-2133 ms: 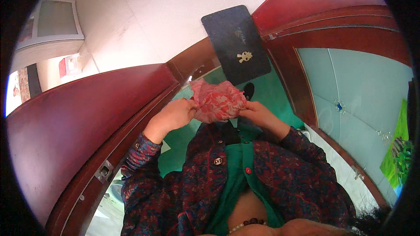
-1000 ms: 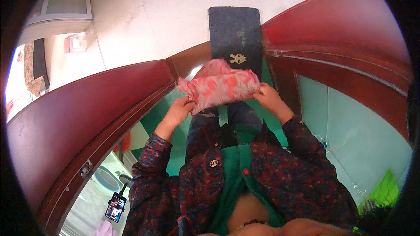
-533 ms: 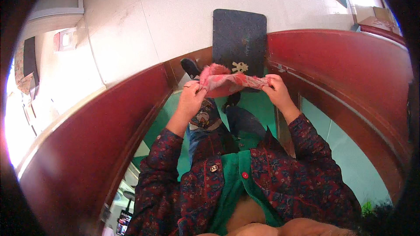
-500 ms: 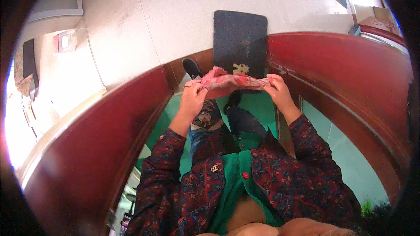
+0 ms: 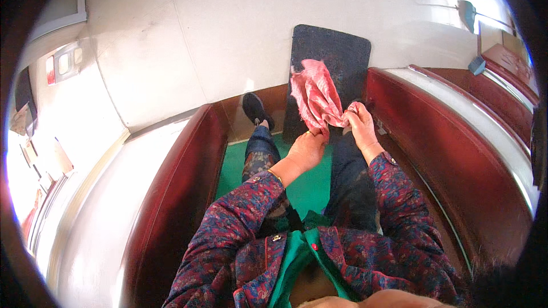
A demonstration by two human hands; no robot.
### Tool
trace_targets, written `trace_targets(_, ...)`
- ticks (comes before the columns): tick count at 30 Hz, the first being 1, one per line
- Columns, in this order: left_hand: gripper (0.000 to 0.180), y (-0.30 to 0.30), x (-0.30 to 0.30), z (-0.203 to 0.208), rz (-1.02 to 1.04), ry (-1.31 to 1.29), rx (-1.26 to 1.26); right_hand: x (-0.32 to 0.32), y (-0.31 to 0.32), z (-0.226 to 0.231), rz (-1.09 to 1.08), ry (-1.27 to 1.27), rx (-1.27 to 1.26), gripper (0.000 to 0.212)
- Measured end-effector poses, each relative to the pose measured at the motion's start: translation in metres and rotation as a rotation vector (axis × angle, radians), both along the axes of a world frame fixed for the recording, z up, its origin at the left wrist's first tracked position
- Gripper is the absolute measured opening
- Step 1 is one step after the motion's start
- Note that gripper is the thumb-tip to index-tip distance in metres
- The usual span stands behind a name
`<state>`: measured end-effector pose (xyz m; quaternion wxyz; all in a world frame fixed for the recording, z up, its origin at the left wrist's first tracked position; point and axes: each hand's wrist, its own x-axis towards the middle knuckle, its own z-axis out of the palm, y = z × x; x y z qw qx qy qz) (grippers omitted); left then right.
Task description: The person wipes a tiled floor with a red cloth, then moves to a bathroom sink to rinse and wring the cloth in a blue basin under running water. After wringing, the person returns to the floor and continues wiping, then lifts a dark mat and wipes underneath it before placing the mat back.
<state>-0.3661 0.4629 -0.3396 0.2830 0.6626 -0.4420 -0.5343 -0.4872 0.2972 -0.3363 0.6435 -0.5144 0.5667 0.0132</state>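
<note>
A crumpled pink-and-white cloth [image 5: 315, 92] hangs from both my hands over a dark mat. My left hand [image 5: 307, 151] grips its lower edge, fingers closed round the fabric. Just to the right, my right hand [image 5: 361, 124] pinches another corner of the cloth between thumb and fingers. The rest of the cloth fans out beyond my hands, loosely bunched and folded. Floral-patterned sleeves cover both my forearms.
The dark mat [image 5: 330, 48] lies on the pale floor [image 5: 228, 17] ahead. A red door frame or partition [image 5: 171, 194] runs along my left, another red panel [image 5: 456, 154] along my right. Green flooring [image 5: 308, 185] is under my feet. A blue-headed cleaning tool [image 5: 476, 66] stands at far right.
The cloth was stretched sideways between my spread hands; now my hands are close together and the cloth flares out past them. My feet and view have shifted.
</note>
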Motion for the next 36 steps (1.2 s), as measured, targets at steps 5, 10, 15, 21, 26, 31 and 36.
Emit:
trace_targets(5, 0.032, -0.035, -0.026, -0.092, -0.159, 0.023, 0.253, -0.015, -0.05, -0.122, 0.412, 0.175, -0.269, 0.021)
trace_targets(10, 0.038, -0.06, -0.051, -0.187, -0.343, -0.48, 0.343, -0.017, -0.097, -0.233, 1.184, 0.609, -0.51, 0.034)
trace_targets(15, 0.028, -0.082, -0.033, -0.264, -0.248, -0.366, 0.487, 0.018, -0.155, -0.309, 1.103, 0.51, -0.578, 0.04)
trace_targets(21, 0.022, -0.081, 0.011, -0.336, 0.254, -0.15, 0.456, 0.096, -0.194, -0.399, 1.031, 0.356, -0.849, 0.055)
trace_targets(26, 0.026, -0.062, 0.033, -0.378, 0.44, -0.095, 0.385, 0.133, -0.197, -0.428, 1.093, 0.438, -0.874, 0.054)
trace_targets(31, 0.033, -0.052, 0.045, -0.41, 0.604, -0.133, 0.365, 0.135, -0.202, -0.434, 1.209, 0.486, -0.783, 0.055)
trace_targets(36, 0.037, -0.065, 0.047, -0.426, 0.825, -0.11, 0.258, 0.134, -0.227, -0.428, 1.309, 0.303, -0.702, 0.039)
